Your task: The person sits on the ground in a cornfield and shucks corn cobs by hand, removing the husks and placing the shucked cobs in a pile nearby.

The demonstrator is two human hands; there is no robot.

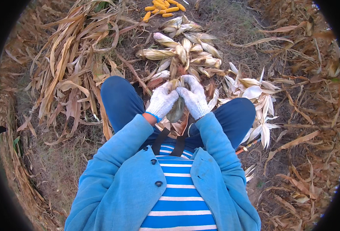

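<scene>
Between my knees, an ear of corn in its husk [175, 111] is gripped by both hands, its tip end with reddish-brown silk pointing away from me. My left hand [163, 99], in a white knit glove with a blue cuff edge, holds it from the left. From the other side my right hand [193, 96], gloved alike, grips the upper part, and the two thumbs nearly meet over the husk. The fingertips and the ear's far end are partly hidden. Just beyond my hands lies a heap of unhusked corn ears [184, 52].
Several bare yellow cobs [162, 8] lie beyond the heap. Peeled pale husks [259, 98] are piled by my right knee. On the left spreads a large bundle of dry corn stalks and leaves [72, 63]. Dry leaf litter [311, 138] covers the ground at right.
</scene>
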